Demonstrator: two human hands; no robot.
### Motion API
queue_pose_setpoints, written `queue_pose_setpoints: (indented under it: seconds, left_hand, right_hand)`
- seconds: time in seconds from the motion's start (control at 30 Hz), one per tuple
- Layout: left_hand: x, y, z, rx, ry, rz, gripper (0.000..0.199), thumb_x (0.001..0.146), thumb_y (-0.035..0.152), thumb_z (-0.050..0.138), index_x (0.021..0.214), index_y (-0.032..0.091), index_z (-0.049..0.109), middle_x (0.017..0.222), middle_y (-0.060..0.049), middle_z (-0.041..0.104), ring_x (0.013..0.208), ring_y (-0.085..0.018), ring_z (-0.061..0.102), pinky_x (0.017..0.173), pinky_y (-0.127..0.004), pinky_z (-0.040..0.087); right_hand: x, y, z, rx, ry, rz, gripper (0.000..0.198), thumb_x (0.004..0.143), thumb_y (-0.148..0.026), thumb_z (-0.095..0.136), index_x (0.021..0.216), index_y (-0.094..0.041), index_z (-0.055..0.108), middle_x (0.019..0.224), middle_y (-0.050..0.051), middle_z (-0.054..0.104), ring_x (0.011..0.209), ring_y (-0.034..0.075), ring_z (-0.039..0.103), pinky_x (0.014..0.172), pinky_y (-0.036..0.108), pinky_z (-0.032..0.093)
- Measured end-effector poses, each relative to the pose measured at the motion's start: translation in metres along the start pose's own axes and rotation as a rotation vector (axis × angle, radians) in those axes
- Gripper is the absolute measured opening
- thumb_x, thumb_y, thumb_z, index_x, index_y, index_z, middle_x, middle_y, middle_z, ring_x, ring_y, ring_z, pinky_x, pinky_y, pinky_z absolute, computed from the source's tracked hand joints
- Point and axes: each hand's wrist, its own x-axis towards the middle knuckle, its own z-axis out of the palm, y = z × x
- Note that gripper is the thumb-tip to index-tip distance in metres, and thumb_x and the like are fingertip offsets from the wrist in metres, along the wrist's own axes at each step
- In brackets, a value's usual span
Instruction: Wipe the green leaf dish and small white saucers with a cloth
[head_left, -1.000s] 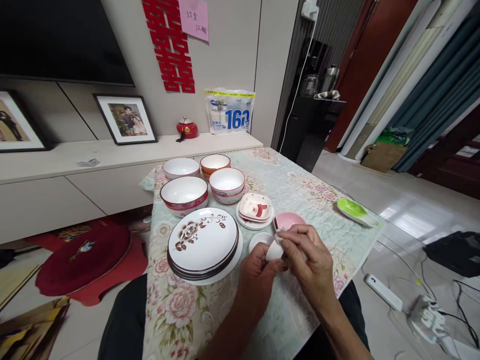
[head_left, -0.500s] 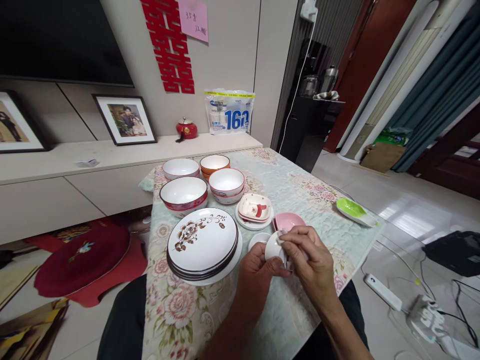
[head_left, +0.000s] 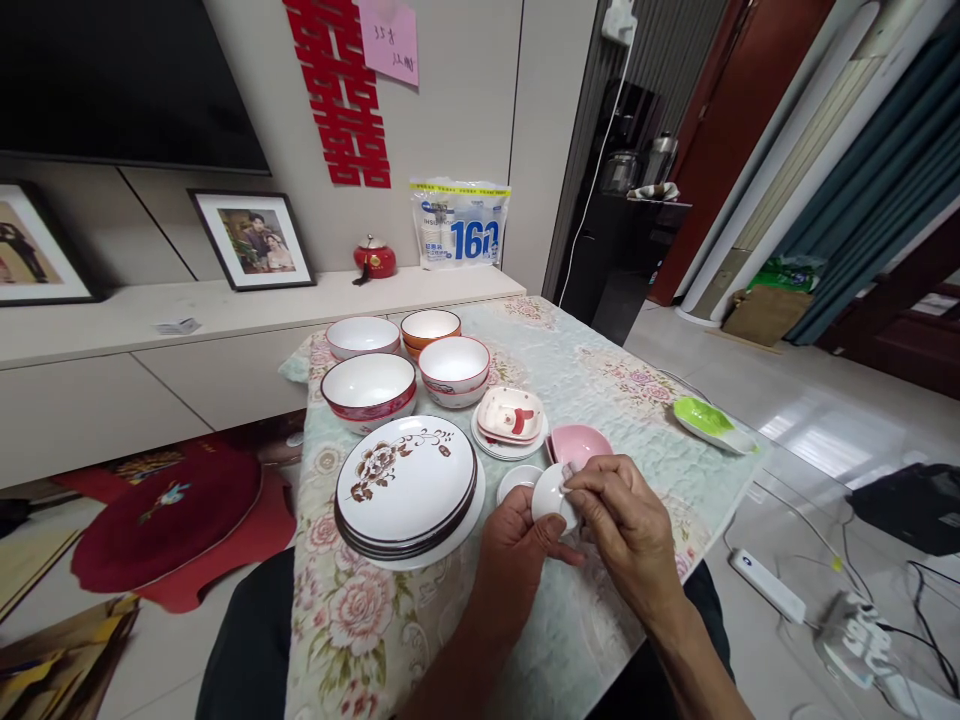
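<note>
Between my hands is a small white dish, held above the front of the table. My left hand grips its near left edge, thumb on top. Pinched in my right hand is a crumpled pale cloth, pressed against the dish's right side; much of it is hidden by the fingers. Just behind the dish lie another small white dish and a pink bowl. To the left stands a stack of white plates with dark rims and a brown flower pattern.
Several stacked bowls stand toward the table's back left. Square dishes with a bear print sit on round plates. A green leaf-shaped dish lies near the right edge of the flowered tablecloth. A red stool is at left.
My right hand has shifted slightly with the cloth along the dish's edge, and more of the dish's face shows. My left hand keeps its grip.
</note>
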Motion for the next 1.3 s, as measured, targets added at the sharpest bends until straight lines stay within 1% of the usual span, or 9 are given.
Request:
queue_pose_setpoints:
  seconds: [0.13,0.33,0.53,0.7,0.8,1.0,1.07,1.17,1.3]
  left_hand:
    - [0.0,0.002,0.0,0.022,0.008,-0.007,0.034,0.075,0.036,0.08,0.093,0.011,0.067,0.085,-0.005,0.069,0.069,-0.015,0.064,0.055,-0.026,0.058]
    - [-0.003,0.001,0.002,0.042,0.031,-0.01,0.034,0.071,0.037,0.081,0.088,0.012,0.067,0.081,-0.002,0.066,0.068,-0.016,0.063,0.057,-0.029,0.059]
    - [-0.004,0.004,0.001,0.208,0.019,0.027,0.019,0.076,0.03,0.073,0.079,0.016,0.06,0.068,0.001,0.064,0.063,-0.015,0.059,0.06,-0.027,0.049]
    - [-0.007,0.003,0.0,0.427,0.003,0.075,0.01,0.075,0.022,0.065,0.07,0.019,0.057,0.061,0.004,0.055,0.062,-0.014,0.05,0.061,-0.026,0.04]
    - [-0.008,0.001,0.0,0.428,0.003,0.092,0.008,0.076,0.022,0.064,0.072,0.019,0.058,0.062,0.004,0.055,0.062,-0.014,0.048,0.061,-0.026,0.039]
    - [-0.007,0.002,0.0,0.36,-0.029,0.115,0.009,0.08,0.024,0.064,0.075,0.02,0.057,0.07,0.001,0.063,0.069,-0.016,0.057,0.068,-0.028,0.045]
    - [-0.007,0.004,0.0,0.359,-0.027,0.115,0.009,0.078,0.022,0.066,0.074,0.019,0.059,0.068,0.001,0.061,0.068,-0.015,0.054,0.067,-0.027,0.043]
    - [-0.008,0.006,0.0,0.292,-0.036,0.087,0.009,0.075,0.021,0.07,0.075,0.017,0.062,0.069,0.002,0.061,0.068,-0.014,0.052,0.066,-0.026,0.041]
    - [-0.007,0.006,0.002,0.147,-0.078,0.037,0.017,0.075,0.027,0.076,0.081,0.016,0.065,0.073,-0.001,0.066,0.071,-0.016,0.058,0.07,-0.029,0.046]
  right_hand:
    - [0.0,-0.002,-0.001,-0.026,-0.077,-0.098,0.017,0.096,-0.013,0.057,0.096,-0.022,0.07,0.095,0.006,0.056,0.089,0.019,0.057,0.075,0.034,0.05]
    - [0.001,-0.002,-0.002,-0.008,-0.006,-0.016,0.014,0.096,-0.014,0.058,0.095,-0.022,0.07,0.094,0.005,0.056,0.086,0.018,0.059,0.07,0.031,0.051]
    - [0.001,-0.013,-0.005,-0.03,-0.079,-0.117,0.02,0.096,-0.012,0.056,0.096,-0.022,0.073,0.095,0.006,0.056,0.088,0.019,0.059,0.074,0.033,0.051]
    - [0.004,-0.004,-0.005,0.047,0.07,0.071,0.012,0.094,-0.017,0.063,0.096,-0.023,0.073,0.094,0.004,0.061,0.089,0.018,0.063,0.075,0.03,0.052]
    - [0.002,-0.004,-0.002,0.054,0.129,0.12,0.011,0.094,-0.019,0.064,0.097,-0.024,0.073,0.094,0.004,0.063,0.09,0.018,0.064,0.076,0.03,0.052]
    - [0.001,-0.015,-0.002,0.028,0.023,-0.05,0.02,0.094,-0.018,0.061,0.101,-0.026,0.078,0.094,0.007,0.063,0.091,0.02,0.063,0.076,0.034,0.053]
    - [0.003,-0.01,-0.005,0.098,0.037,0.029,0.019,0.094,-0.022,0.061,0.1,-0.027,0.078,0.098,0.007,0.065,0.097,0.022,0.064,0.082,0.036,0.054]
    - [0.002,0.005,-0.006,0.288,0.038,0.255,0.021,0.095,-0.034,0.061,0.103,-0.026,0.079,0.106,0.008,0.071,0.103,0.024,0.066,0.087,0.037,0.053]
    - [-0.006,0.019,-0.005,0.626,0.022,0.589,0.03,0.088,-0.047,0.07,0.103,-0.023,0.078,0.085,0.005,0.073,0.067,0.018,0.065,0.057,0.028,0.05]
